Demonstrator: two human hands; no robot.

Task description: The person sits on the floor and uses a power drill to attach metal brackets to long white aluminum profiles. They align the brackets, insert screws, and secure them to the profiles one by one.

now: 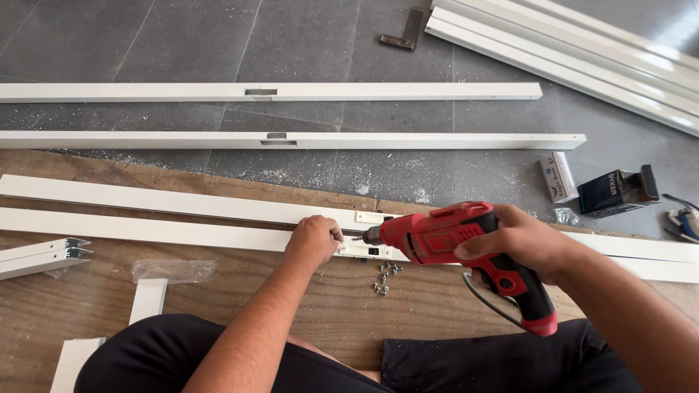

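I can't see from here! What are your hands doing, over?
Right hand grips red drill. Left hand steadies white bar at the tip. Loose screws lie close by.

A wooden board lies on the grey tiled floor, carrying two long white profiles, loose screws and a plastic bag. Two more slotted profiles rest on the tiles beyond the board's far edge.

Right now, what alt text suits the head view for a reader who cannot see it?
Right hand holds a red power drill against a white profile on a wooden board; left hand steadies it. Loose screws lie nearby.
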